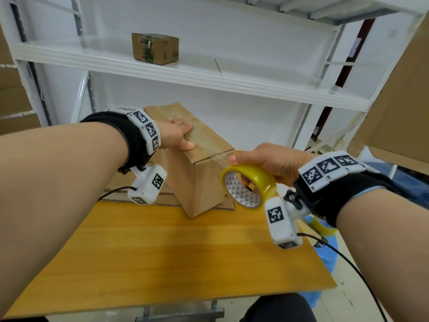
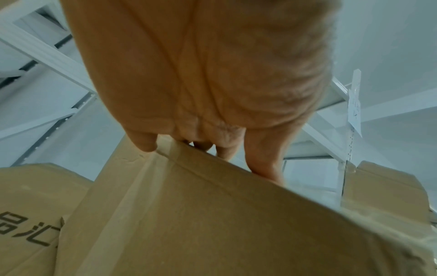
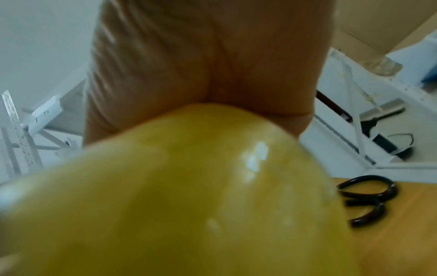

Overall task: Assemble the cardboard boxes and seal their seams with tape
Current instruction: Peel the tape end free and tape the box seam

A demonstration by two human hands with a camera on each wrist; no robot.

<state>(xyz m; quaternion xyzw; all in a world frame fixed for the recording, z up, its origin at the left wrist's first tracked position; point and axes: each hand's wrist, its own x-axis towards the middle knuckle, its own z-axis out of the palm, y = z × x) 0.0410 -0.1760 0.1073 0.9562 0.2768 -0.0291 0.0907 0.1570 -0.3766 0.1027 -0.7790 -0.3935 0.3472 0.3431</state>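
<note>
1 cardboard box (image 1: 197, 168) stood tilted on the table (image 1: 162, 252). The left hand (image 1: 174, 134) pressed flat, fingers extended, on its top. Beside the box, the right hand (image 1: 262, 162) gripped 1 tape roll (image 1: 250, 182).
</note>
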